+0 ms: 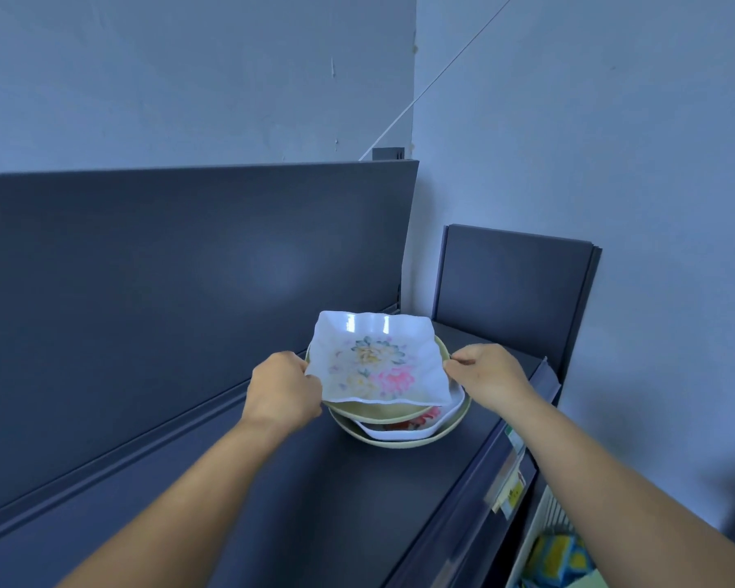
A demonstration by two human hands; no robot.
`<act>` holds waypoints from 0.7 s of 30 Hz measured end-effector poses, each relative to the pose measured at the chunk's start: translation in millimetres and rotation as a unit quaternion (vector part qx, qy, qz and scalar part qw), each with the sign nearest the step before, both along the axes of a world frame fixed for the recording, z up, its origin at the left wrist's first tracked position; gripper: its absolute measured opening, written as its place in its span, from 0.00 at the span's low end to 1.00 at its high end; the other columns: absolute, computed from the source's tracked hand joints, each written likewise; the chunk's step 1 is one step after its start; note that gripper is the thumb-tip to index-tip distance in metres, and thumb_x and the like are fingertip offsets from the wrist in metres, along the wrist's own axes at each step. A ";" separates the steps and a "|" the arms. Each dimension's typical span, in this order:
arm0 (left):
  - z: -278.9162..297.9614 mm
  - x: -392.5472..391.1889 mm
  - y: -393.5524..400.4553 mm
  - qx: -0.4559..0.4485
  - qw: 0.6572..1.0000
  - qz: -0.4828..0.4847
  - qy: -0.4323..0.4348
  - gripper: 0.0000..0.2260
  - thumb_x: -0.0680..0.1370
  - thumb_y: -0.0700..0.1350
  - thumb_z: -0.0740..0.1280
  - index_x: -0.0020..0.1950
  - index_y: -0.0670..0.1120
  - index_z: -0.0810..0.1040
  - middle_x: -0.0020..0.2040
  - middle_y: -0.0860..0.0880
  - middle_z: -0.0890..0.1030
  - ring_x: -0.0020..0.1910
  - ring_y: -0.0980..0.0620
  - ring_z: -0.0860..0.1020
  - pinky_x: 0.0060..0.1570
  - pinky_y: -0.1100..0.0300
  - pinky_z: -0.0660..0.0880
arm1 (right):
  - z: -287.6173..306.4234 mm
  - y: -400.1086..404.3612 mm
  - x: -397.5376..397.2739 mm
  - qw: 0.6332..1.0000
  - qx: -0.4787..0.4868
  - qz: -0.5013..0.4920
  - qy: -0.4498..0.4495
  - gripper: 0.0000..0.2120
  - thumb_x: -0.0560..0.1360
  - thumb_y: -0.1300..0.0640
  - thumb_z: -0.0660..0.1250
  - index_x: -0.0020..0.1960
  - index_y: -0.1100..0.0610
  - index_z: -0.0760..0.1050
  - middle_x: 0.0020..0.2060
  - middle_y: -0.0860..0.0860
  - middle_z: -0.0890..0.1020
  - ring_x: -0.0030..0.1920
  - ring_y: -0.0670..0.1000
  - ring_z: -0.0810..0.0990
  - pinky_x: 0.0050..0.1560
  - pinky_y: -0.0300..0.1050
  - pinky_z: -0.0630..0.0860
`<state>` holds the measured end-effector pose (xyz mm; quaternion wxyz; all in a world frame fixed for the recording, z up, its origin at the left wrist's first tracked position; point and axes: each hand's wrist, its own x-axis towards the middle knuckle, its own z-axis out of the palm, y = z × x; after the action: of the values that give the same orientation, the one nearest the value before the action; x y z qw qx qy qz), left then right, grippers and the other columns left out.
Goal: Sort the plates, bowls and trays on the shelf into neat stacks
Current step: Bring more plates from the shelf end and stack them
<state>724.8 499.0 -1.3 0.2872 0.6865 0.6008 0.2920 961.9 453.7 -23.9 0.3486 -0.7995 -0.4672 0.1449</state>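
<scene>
A white square plate [376, 360] with a wavy rim and a flower print tops a mixed pile at the far right of the dark shelf [306, 494]. My left hand [283, 388] grips its left edge and my right hand [491, 375] pinches its right edge. Directly under it sits a pale green round bowl [374, 412]. Below that lies a second white flowered plate [404, 430], mostly hidden. A larger pale green bowl [412, 442] forms the base of the pile.
The dark back panel [187, 269] rises behind the shelf. A dark end panel [514, 286] stands at the right. Price labels [511, 485] line the front edge. Below right, a white basket holds a yellow-blue item [559, 555]. The wall closes the right side.
</scene>
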 end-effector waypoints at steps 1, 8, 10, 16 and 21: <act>-0.2 -2.2 -1.3 0.002 1.000 0.002 -0.004 0.07 0.70 0.34 0.58 0.40 0.44 0.73 0.36 0.37 0.84 0.29 0.47 0.73 0.35 0.59 0.69 | 0.5 2.3 -1.3 1.000 0.002 0.002 0.021 0.12 0.72 0.56 0.65 0.47 0.62 0.82 0.47 0.58 0.84 0.45 0.56 0.82 0.51 0.52 0.79; 1.3 -19.8 -14.0 0.002 0.999 0.035 -0.038 0.10 0.71 0.33 0.58 0.35 0.42 0.76 0.34 0.41 0.84 0.31 0.46 0.76 0.33 0.58 0.73 | 3.0 12.8 -16.3 0.996 0.036 0.000 0.085 0.09 0.69 0.63 0.64 0.44 0.62 0.83 0.44 0.59 0.85 0.39 0.53 0.77 0.42 0.47 0.76; 1.8 -27.8 -17.7 0.002 0.997 0.054 -0.054 0.10 0.72 0.34 0.58 0.37 0.42 0.78 0.32 0.43 0.84 0.30 0.48 0.77 0.32 0.60 0.74 | 4.3 12.6 -18.0 0.995 0.049 -0.001 0.092 0.09 0.69 0.63 0.64 0.42 0.61 0.83 0.37 0.56 0.84 0.35 0.53 0.76 0.38 0.44 0.73; 1.9 -53.2 -32.1 -0.002 0.992 0.086 -0.097 0.11 0.74 0.36 0.58 0.46 0.44 0.79 0.31 0.47 0.83 0.26 0.55 0.77 0.28 0.64 0.71 | 15.0 3.0 -30.1 0.995 0.057 0.010 0.082 0.10 0.70 0.62 0.63 0.45 0.65 0.81 0.33 0.55 0.80 0.30 0.51 0.78 0.40 0.46 0.77; 7.5 -80.4 -55.3 0.033 0.984 0.104 -0.137 0.10 0.73 0.37 0.58 0.43 0.43 0.79 0.27 0.49 0.81 0.26 0.52 0.75 0.31 0.62 0.74 | 24.5 -22.0 -53.3 0.996 0.062 0.004 0.068 0.12 0.68 0.62 0.62 0.47 0.68 0.79 0.34 0.61 0.82 0.29 0.51 0.79 0.39 0.44 0.74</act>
<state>644.5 443.7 6.1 0.3118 0.5826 0.6141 0.4315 908.6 431.7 0.6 0.4275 -0.7631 -0.4535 0.1707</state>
